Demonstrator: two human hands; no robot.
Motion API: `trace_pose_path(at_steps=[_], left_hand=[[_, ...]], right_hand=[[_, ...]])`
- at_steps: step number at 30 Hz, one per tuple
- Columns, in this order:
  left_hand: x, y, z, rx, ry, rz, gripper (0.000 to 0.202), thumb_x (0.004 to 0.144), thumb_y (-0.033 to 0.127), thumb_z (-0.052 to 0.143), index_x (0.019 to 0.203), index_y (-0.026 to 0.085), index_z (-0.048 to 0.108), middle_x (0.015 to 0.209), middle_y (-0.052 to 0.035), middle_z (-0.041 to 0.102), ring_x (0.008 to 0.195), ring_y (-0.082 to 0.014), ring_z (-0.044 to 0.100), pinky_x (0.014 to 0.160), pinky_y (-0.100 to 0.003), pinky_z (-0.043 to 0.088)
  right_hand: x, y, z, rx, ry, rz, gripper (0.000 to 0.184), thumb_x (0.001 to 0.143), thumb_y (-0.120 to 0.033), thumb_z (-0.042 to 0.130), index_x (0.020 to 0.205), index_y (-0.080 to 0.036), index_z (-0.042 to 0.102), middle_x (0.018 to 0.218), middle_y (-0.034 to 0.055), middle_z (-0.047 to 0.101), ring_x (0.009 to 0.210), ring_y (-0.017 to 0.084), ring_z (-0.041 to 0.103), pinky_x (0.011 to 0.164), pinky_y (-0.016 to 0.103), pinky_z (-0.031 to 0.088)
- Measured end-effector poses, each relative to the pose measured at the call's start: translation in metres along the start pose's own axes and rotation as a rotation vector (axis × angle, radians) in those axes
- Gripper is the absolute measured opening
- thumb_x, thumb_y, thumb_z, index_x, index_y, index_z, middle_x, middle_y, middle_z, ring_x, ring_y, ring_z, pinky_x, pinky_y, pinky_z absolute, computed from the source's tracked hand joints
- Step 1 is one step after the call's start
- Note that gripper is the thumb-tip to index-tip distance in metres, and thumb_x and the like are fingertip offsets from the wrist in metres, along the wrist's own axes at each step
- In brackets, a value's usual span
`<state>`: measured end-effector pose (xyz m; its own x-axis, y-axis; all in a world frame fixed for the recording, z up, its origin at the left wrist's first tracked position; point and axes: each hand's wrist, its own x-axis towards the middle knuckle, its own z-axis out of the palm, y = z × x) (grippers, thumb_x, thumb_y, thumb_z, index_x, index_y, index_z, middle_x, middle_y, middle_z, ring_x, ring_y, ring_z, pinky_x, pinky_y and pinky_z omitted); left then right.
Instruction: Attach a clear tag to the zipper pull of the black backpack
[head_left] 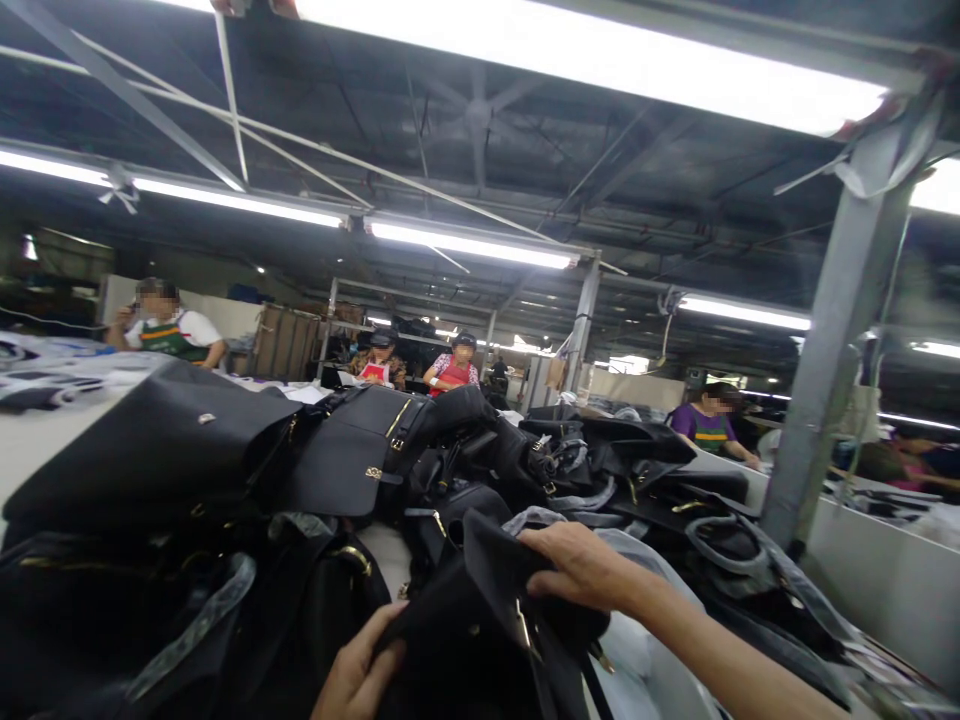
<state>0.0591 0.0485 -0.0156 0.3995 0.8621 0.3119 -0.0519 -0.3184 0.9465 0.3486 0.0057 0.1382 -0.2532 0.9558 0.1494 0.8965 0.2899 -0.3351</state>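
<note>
A black handbag (pixel 480 640) with gold metal fittings sits low in the middle of the head view, and both my hands are on it. My right hand (pixel 581 565) grips its upper edge, fingers curled over the black flap. My left hand (pixel 360 675) holds the bag's lower left side from below, fingers wrapped against it. The bag rests at the near edge of a big heap of similar black handbags (pixel 360 450) with gold clasps, some with handles wrapped in clear plastic.
The heap covers a long white table (pixel 45 430). A grey steel post (pixel 840 330) stands at the right. Several other workers in aprons are at tables behind, one at far left (pixel 169 330), two in the middle (pixel 454 365), one at right (pixel 709 420).
</note>
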Motion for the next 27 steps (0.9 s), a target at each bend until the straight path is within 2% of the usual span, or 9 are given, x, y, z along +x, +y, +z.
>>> trace_pose_path(at_steps=[4,7,9,13,16,19,22,25,27], left_hand=[[0.026,0.019,-0.010,0.030,-0.093,0.032,0.038,0.086,0.043,0.056,0.116,0.020,0.066,0.118,-0.0062,0.071,0.114,-0.0280,0.062,0.102,-0.037,0.045],[0.046,0.038,-0.009,0.008,-0.093,0.047,0.042,0.084,0.043,0.060,0.116,0.017,0.064,0.120,-0.0093,0.070,0.116,-0.0298,0.061,0.101,-0.038,0.046],[0.058,0.048,-0.007,-0.054,-0.034,0.045,0.051,0.082,0.047,0.061,0.122,0.016,0.058,0.123,-0.0122,0.069,0.117,-0.0304,0.061,0.101,-0.040,0.047],[0.073,0.057,-0.005,-0.068,0.248,0.052,0.066,0.080,0.058,0.058,0.128,0.015,0.050,0.131,-0.0171,0.062,0.128,-0.0304,0.054,0.111,-0.043,0.038],[0.070,0.054,-0.006,-0.078,0.308,-0.022,0.071,0.077,0.068,0.054,0.124,0.015,0.052,0.130,-0.0195,0.061,0.123,-0.0330,0.057,0.106,-0.046,0.042],[0.059,0.041,-0.004,-0.148,0.238,-0.117,0.078,0.075,0.074,0.051,0.123,0.014,0.052,0.125,-0.0207,0.063,0.108,-0.0323,0.066,0.092,-0.043,0.051],[0.048,0.017,0.003,-0.209,0.195,-0.212,0.081,0.072,0.079,0.049,0.121,0.014,0.054,0.118,-0.0194,0.066,0.099,-0.0305,0.069,0.083,-0.040,0.052],[0.035,-0.013,0.015,-0.220,0.126,-0.311,0.075,0.068,0.079,0.053,0.110,0.018,0.061,0.105,-0.0138,0.071,0.091,-0.0271,0.069,0.075,-0.035,0.051],[0.024,-0.030,0.026,-0.221,0.033,-0.370,0.068,0.066,0.078,0.057,0.101,0.019,0.063,0.095,-0.0093,0.071,0.085,-0.0243,0.069,0.068,-0.030,0.048]], right_hand=[[-0.006,-0.005,-0.008,0.185,0.141,0.081,0.010,0.061,-0.017,0.068,0.070,-0.021,0.068,0.072,-0.0002,0.063,0.078,0.023,0.055,0.075,0.032,0.037],[-0.011,-0.011,-0.031,0.433,0.236,0.177,0.006,0.060,-0.021,0.065,0.058,-0.020,0.060,0.061,-0.0032,0.057,0.065,0.018,0.052,0.064,0.028,0.038],[-0.013,-0.015,-0.051,0.616,0.310,0.238,0.009,0.062,-0.026,0.067,0.062,-0.019,0.062,0.058,-0.0032,0.060,0.060,0.017,0.054,0.059,0.027,0.040],[-0.015,-0.023,-0.088,0.913,0.567,0.310,0.022,0.062,-0.030,0.074,0.079,-0.017,0.067,0.066,0.0005,0.071,0.060,0.018,0.062,0.057,0.028,0.046],[-0.017,-0.025,-0.091,1.094,0.750,0.314,0.022,0.065,-0.026,0.074,0.083,-0.018,0.064,0.068,0.0019,0.073,0.062,0.018,0.066,0.059,0.028,0.051],[-0.020,-0.028,-0.055,1.242,0.786,0.335,0.022,0.065,-0.020,0.075,0.083,-0.017,0.062,0.068,0.0037,0.074,0.063,0.019,0.069,0.062,0.029,0.055],[-0.028,-0.031,0.016,1.341,0.710,0.444,0.022,0.062,-0.016,0.077,0.077,-0.015,0.060,0.064,0.0068,0.072,0.058,0.021,0.070,0.060,0.032,0.057],[-0.043,-0.030,0.092,1.491,0.564,0.696,0.028,0.058,-0.016,0.080,0.076,-0.017,0.058,0.066,0.0068,0.074,0.059,0.021,0.071,0.061,0.031,0.057],[-0.056,-0.030,0.129,1.498,0.502,0.666,0.027,0.065,-0.022,0.080,0.081,-0.019,0.059,0.071,0.0048,0.074,0.065,0.021,0.073,0.067,0.032,0.058]])
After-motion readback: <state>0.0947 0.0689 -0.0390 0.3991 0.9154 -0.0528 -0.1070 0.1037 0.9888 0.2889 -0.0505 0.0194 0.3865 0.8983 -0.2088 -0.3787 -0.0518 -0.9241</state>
